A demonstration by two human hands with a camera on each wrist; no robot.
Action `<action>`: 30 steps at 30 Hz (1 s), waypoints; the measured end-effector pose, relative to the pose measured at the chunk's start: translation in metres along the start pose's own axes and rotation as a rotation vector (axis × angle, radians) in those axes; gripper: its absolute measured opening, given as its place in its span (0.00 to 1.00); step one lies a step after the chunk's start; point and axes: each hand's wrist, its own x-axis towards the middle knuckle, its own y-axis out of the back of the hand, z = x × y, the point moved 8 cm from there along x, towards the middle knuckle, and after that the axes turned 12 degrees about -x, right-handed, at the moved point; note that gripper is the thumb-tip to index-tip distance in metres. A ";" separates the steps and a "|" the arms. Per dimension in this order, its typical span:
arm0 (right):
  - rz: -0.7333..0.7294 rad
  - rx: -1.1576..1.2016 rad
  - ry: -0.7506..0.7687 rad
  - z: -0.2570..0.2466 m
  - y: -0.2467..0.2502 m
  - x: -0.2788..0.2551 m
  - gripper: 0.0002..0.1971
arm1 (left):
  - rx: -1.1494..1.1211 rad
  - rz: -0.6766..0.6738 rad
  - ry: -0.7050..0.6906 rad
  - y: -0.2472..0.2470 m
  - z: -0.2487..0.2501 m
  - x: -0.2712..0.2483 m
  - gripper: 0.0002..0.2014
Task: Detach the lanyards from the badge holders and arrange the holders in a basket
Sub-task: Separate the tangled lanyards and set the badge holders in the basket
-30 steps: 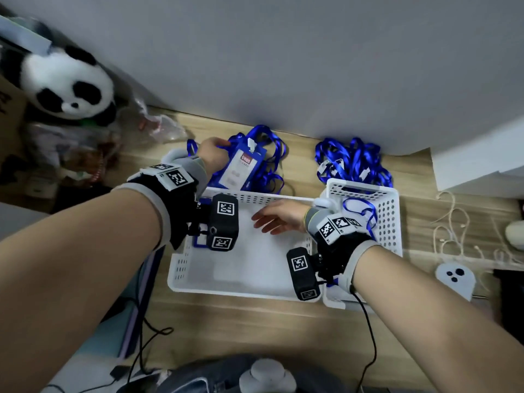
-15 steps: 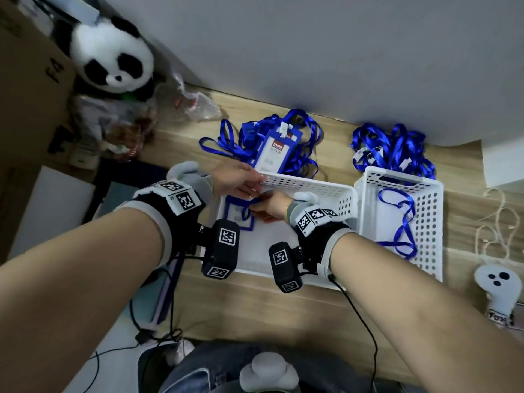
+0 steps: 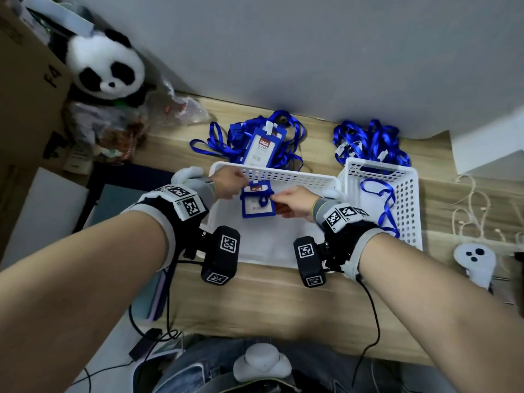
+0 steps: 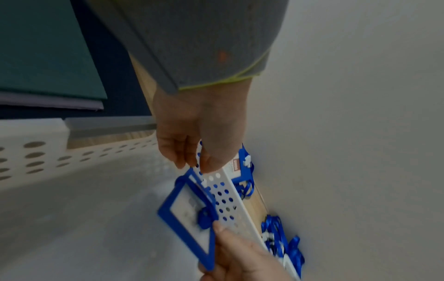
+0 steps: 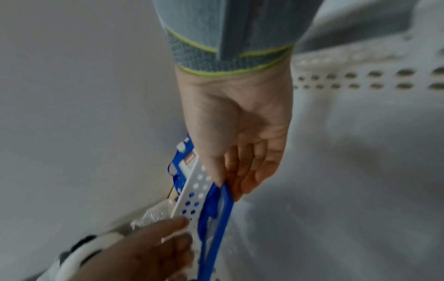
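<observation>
Both hands pinch a blue badge holder over the big white basket, long axis front-to-back, clip end away: left hand fingers clamped on its top, right hand fingers on its side. The smaller basket holds one blue lanyard.

Blue badge holder, white perforated basket, blue lanyards

Most of the big basket's floor lies open below my hands. Its far wall sits right behind my fingers, with a lanyard pile beyond it. The small basket touches it on my right; the wall closes the back.
</observation>
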 end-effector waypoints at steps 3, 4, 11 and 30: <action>0.001 0.086 0.039 0.006 0.011 -0.016 0.10 | 0.113 0.024 0.063 -0.008 -0.002 -0.009 0.16; -0.003 0.107 0.050 0.008 0.014 -0.021 0.10 | 0.099 -0.003 0.079 -0.014 0.000 -0.013 0.19; 0.033 0.189 0.107 0.014 0.034 -0.054 0.05 | -0.151 -0.008 0.032 -0.037 0.029 -0.034 0.23; 0.318 0.134 0.269 0.032 0.103 -0.097 0.10 | -0.262 -0.175 -0.049 -0.084 0.074 -0.064 0.21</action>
